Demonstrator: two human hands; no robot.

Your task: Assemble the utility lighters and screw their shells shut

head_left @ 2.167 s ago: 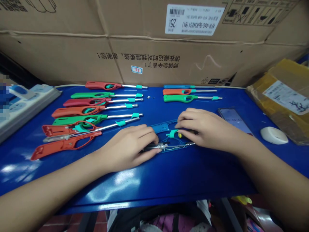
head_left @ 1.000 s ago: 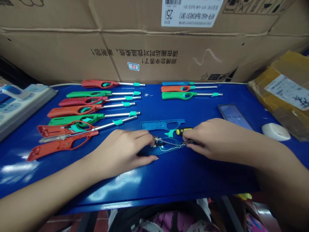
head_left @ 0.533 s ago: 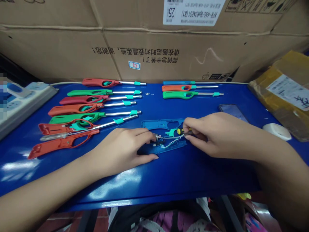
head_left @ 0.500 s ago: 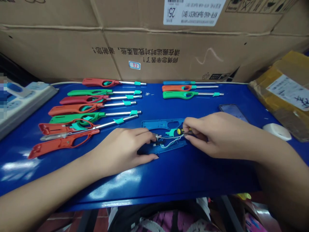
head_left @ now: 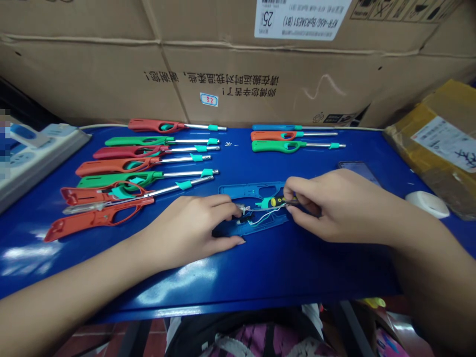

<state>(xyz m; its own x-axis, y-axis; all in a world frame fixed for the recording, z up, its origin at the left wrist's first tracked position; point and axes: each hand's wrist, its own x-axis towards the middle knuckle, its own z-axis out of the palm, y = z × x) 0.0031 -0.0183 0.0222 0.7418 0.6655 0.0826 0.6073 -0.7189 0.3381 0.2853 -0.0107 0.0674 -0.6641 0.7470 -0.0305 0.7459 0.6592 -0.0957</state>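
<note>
An opened blue lighter casing (head_left: 238, 190) lies in two halves on the blue table in front of me. My left hand (head_left: 201, 225) is closed around the lighter's gas tank, mostly hidden under the fingers; its valve end (head_left: 243, 208) pokes out at the fingertips. My right hand (head_left: 320, 206) pinches the thin tube (head_left: 273, 208) that runs from the valve. A yellow and black screwdriver (head_left: 278, 202) also sticks out from under those right fingers. Between the halves are a teal trigger (head_left: 265, 204), white wires (head_left: 266, 216) and a small black part.
Several lighters (head_left: 122, 166) lie in a row at left, including an opened red one (head_left: 100, 218). Three more (head_left: 278, 146) are at the back. A phone (head_left: 359, 171), a white mouse (head_left: 427, 204), a power strip (head_left: 40, 153) and cartons (head_left: 223, 64) border the table.
The view has shifted slightly. The screwdriver's handle shows a little more beside my right fingers, and the tube sits slightly lower. Both hands keep nearly the same grip.
</note>
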